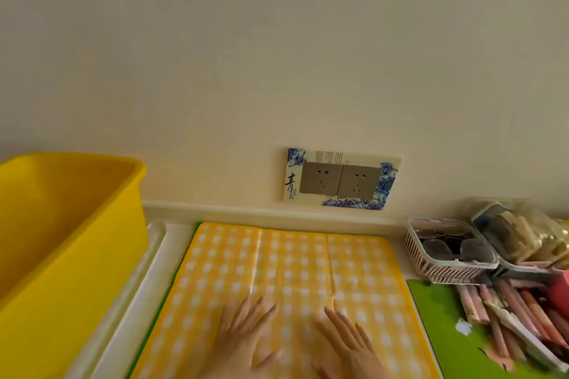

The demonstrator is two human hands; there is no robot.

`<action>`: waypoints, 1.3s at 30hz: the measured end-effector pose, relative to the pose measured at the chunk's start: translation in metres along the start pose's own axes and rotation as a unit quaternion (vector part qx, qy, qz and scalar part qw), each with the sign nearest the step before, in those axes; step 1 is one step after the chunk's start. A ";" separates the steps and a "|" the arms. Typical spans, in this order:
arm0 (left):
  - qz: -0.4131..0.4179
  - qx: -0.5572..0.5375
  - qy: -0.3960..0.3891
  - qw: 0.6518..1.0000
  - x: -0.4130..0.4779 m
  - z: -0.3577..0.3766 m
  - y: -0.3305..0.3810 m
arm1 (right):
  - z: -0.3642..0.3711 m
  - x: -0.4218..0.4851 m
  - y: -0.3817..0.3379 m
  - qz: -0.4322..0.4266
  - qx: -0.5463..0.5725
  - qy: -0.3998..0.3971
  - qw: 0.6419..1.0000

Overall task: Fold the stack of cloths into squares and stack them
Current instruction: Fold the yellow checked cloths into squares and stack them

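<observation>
A yellow-and-white checked cloth (pixel 292 264) lies spread flat on the table, with two fold creases running front to back. My left hand (pixel 243 338) rests flat on its near middle, fingers straight and spread. My right hand (pixel 348 344) lies flat beside it on the same cloth, fingers also straight. A green edge (pixel 160 311) shows under the cloth's left side; what it belongs to I cannot tell. The lower parts of both hands run out of the frame.
A large yellow tub (pixel 61 240) stands at the left. A white ridged tray edge (pixel 138 280) runs beside the cloth. At the right sit a pink basket (pixel 446 252), a green sheet (pixel 440 317), packets and sticks (pixel 508 311). A wall socket (pixel 338 178) is behind.
</observation>
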State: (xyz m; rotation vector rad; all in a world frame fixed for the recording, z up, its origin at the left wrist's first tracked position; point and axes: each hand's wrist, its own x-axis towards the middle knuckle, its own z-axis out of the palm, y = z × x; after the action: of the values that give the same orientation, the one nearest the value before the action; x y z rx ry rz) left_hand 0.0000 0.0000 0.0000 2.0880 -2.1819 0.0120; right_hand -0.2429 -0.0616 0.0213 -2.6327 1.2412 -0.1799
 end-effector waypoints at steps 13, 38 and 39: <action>0.008 -0.085 -0.019 0.996 -0.004 0.009 0.009 | 0.021 -0.010 0.004 -0.028 0.006 0.032 0.999; 0.081 -0.177 -0.100 0.976 -0.187 -0.027 0.044 | 0.021 -0.190 -0.054 -0.098 0.046 -0.046 0.993; 0.077 -0.189 -0.099 0.974 -0.189 -0.029 0.044 | 0.020 -0.190 -0.055 -0.095 0.051 -0.048 0.993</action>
State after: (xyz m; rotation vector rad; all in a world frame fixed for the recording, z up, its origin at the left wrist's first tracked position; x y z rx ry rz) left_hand -0.0343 0.1928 0.0145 1.7725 -2.2306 -0.5737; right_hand -0.3187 0.1221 0.0129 -2.6333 0.9259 -0.1415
